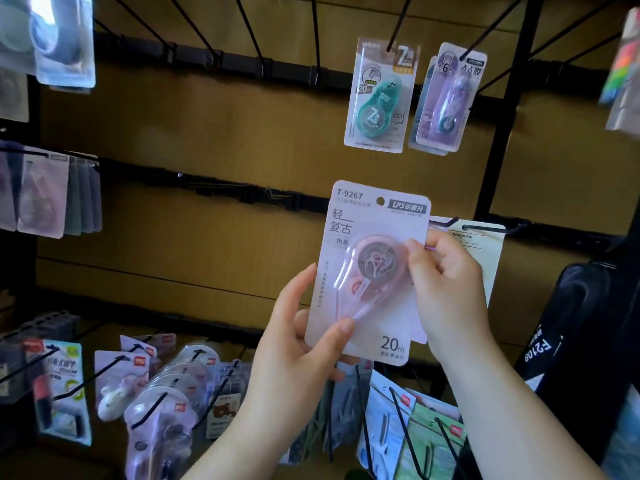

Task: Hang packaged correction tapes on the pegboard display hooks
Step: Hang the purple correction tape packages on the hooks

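I hold a pale pink packaged correction tape [374, 244] upright in front of the display, its hang hole at the top centre. My left hand [304, 341] grips its lower left edge, thumb on the front. My right hand [446, 282] pinches its right edge, with further pink packets [417, 327] held behind it. Just right of the pack, a black hook [446, 223] sticks out, and a second hook [491, 228] carries a white card [485, 251]. Above hang a teal correction tape pack [379, 98] and a purple pack [445, 98] on their hooks.
Several bare black hooks [249, 29] project from the upper rail [207, 60]. The middle rail [225, 188] runs across the brown backboard. Filled hooks of packaged tapes [162, 393] crowd the bottom row. More packs [45, 195] hang at left. A black bag [568, 327] stands at right.
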### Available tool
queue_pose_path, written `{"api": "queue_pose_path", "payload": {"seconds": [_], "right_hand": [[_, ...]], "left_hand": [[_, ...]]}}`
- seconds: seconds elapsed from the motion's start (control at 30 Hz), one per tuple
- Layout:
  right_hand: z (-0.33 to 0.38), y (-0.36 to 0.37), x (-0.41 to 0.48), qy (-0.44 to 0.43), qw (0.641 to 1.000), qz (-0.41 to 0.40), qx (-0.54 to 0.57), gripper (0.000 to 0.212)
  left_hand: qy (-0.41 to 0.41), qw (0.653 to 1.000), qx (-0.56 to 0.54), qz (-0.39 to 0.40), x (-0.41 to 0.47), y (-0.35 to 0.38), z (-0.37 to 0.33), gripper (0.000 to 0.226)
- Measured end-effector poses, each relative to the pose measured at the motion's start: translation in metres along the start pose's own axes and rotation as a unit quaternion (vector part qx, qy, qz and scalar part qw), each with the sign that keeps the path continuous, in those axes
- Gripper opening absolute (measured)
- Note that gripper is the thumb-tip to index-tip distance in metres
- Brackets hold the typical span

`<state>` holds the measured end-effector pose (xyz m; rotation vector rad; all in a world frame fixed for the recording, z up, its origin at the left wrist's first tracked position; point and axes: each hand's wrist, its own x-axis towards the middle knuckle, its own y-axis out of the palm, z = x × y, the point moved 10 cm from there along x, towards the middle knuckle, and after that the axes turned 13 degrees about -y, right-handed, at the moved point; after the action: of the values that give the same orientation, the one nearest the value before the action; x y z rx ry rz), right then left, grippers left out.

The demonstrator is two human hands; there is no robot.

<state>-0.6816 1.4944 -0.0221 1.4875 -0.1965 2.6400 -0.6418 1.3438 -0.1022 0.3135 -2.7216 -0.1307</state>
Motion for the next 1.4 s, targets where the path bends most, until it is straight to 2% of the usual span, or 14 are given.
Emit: {"api": "queue_pose_path", "payload": {"seconds": [0.13, 0.3, 0.57, 0.7, 0.8, 0.97, 1.13, 1.23, 1.3, 1.4], "right_hand": [[-0.011, 0.0, 0.003, 0.04, 0.999, 0.011, -0.003, 0.025], [-0.012, 0.002, 0.0, 0.043, 0.998, 0.033, -0.014, 0.024], [-0.003, 0.004, 0.004, 0.011, 0.998, 0.042, -0.042, 0.025], [-0.006, 0.001, 0.004, 0.032, 0.999, 0.032, -0.022, 0.027], [-0.01, 0.001, 0.003, 0.05, 0.998, 0.029, -0.014, 0.027], [-0.013, 0.004, 0.006, 0.046, 0.997, 0.04, -0.05, 0.024], [-0.017, 0.001, 0.005, 0.071, 0.997, 0.031, -0.018, 0.022], [-0.026, 0.002, 0.004, 0.111, 0.993, 0.025, 0.026, 0.023], [-0.031, 0.006, 0.002, 0.137, 0.989, 0.029, 0.057, 0.024], [-0.036, 0.01, -0.002, 0.167, 0.98, 0.021, 0.102, 0.027]], "left_hand": [[0.0, 1.0, 0.003, -0.001, 0.002, 0.006, -0.001, 0.053], [-0.022, 1.0, -0.006, -0.009, -0.001, 0.006, 0.008, 0.054], [-0.029, 0.999, 0.032, -0.005, -0.005, 0.013, 0.014, 0.032], [-0.024, 0.998, 0.048, -0.015, -0.007, 0.012, 0.01, 0.022], [-0.027, 0.998, 0.051, -0.028, -0.008, 0.01, 0.011, 0.028], [-0.031, 0.997, 0.061, -0.037, -0.002, 0.008, 0.017, 0.016], [-0.022, 0.998, 0.044, -0.03, -0.01, 0.011, 0.009, 0.04], [-0.011, 0.998, 0.046, -0.036, -0.016, 0.012, 0.002, 0.043], [-0.01, 0.998, 0.044, -0.04, -0.016, 0.012, 0.001, 0.037], [-0.013, 0.999, 0.031, -0.042, -0.013, 0.012, 0.001, 0.012]]}}
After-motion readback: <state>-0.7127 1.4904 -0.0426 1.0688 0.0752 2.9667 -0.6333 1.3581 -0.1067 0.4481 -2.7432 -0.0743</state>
